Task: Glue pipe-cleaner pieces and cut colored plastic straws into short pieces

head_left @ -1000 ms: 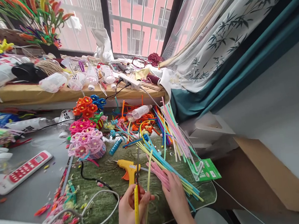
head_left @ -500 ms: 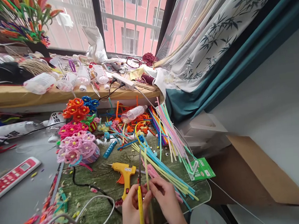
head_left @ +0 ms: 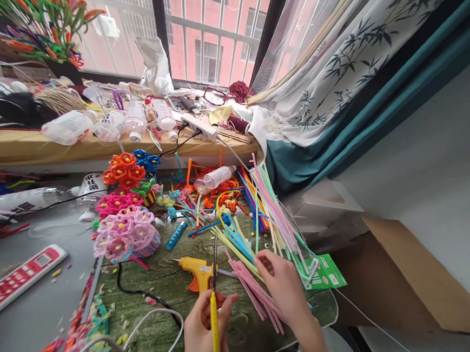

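Observation:
My left hand (head_left: 206,324) is closed around a yellow-handled tool (head_left: 214,324) with a long, thin dark metal end pointing up and away from me; its exact kind is unclear. My right hand (head_left: 282,281) reaches over the loose pipe cleaners, its thumb and fingertips pinched at the pale yellow pipe cleaners (head_left: 241,251). Beside these lie light blue pipe cleaners (head_left: 239,235), partly covered by the hand. Pink pipe cleaners (head_left: 254,294) spread out between my two hands. A yellow glue gun (head_left: 197,271) lies just beyond my left hand.
Pipe-cleaner flowers (head_left: 125,233) stand at left centre, near a blue glitter strip (head_left: 176,235). Long pastel pipe cleaners (head_left: 276,210) reach toward a green card package (head_left: 326,272). A white cable (head_left: 148,315) loops at front left. An open cardboard box (head_left: 425,275) stands right.
My right hand has left the pale yellow pipe cleaner's earlier upright position beside the tool and moved right and forward onto the pile. My left hand still holds the tool, slightly further left.

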The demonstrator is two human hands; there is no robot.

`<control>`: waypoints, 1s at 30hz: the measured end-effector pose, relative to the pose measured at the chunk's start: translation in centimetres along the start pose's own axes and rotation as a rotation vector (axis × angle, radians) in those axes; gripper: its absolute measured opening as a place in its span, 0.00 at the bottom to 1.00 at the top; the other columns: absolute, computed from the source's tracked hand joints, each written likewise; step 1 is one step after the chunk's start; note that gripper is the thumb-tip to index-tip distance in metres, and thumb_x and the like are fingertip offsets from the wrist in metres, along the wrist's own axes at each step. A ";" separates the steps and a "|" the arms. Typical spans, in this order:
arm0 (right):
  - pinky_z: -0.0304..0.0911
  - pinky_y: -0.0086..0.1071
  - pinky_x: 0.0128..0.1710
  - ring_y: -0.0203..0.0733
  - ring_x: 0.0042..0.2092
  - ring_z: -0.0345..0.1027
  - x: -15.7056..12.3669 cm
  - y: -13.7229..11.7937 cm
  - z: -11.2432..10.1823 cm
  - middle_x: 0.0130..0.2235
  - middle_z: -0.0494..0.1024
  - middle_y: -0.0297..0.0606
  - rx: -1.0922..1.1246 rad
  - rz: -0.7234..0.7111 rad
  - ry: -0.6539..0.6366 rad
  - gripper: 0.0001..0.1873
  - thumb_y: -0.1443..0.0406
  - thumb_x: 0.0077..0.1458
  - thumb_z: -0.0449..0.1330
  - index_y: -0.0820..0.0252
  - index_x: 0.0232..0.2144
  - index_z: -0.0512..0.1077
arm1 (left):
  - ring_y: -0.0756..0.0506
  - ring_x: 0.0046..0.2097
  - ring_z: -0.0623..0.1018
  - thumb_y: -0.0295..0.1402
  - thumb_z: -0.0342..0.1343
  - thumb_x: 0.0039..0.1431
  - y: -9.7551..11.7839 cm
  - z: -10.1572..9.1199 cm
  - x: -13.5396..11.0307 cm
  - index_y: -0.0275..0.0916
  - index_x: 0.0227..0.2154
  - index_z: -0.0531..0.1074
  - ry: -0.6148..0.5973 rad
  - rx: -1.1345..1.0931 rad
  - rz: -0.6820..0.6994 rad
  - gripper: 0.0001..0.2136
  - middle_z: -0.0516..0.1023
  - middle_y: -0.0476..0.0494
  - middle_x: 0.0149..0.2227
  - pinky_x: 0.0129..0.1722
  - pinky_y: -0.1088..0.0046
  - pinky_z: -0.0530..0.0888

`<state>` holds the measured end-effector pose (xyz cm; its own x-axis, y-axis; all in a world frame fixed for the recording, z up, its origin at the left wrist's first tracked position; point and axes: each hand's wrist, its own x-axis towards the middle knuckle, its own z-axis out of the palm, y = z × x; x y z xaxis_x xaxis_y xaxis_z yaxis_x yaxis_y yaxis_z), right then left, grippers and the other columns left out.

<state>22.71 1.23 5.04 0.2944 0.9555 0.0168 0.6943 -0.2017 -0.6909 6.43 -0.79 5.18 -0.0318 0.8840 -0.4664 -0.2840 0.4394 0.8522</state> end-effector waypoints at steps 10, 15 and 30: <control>0.56 0.31 0.30 0.42 0.33 0.72 2.0 1.6 4.6 0.30 0.77 0.36 -0.392 -0.158 0.047 0.13 0.64 0.63 0.52 0.56 0.28 0.73 | 0.61 0.08 0.59 0.49 0.68 0.39 1.0 -1.0 0.2 0.36 0.24 0.68 0.073 0.018 0.016 0.22 0.77 0.50 0.19 0.08 0.87 0.51; 0.58 0.32 0.34 0.43 0.36 0.71 2.6 1.6 5.1 0.32 0.77 0.37 -0.416 -0.168 0.057 0.11 0.66 0.62 0.55 0.57 0.29 0.74 | 0.60 0.09 0.58 0.49 0.67 0.39 1.0 -1.1 0.2 0.36 0.24 0.68 0.068 0.042 0.028 0.21 0.76 0.51 0.18 0.08 0.87 0.50; 0.58 0.33 0.33 0.45 0.37 0.71 1.6 3.0 3.7 0.33 0.77 0.36 -0.586 -0.161 -0.008 0.01 0.67 0.54 0.63 0.55 0.31 0.74 | 0.58 0.09 0.56 0.48 0.66 0.38 0.6 -1.6 1.0 0.38 0.24 0.69 0.082 0.064 -0.010 0.19 0.74 0.51 0.15 0.07 0.85 0.48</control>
<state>22.79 2.93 0.29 0.1525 0.9849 0.0813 0.9763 -0.1373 -0.1675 4.66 0.08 4.80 -0.1078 0.8646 -0.4908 -0.2230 0.4601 0.8594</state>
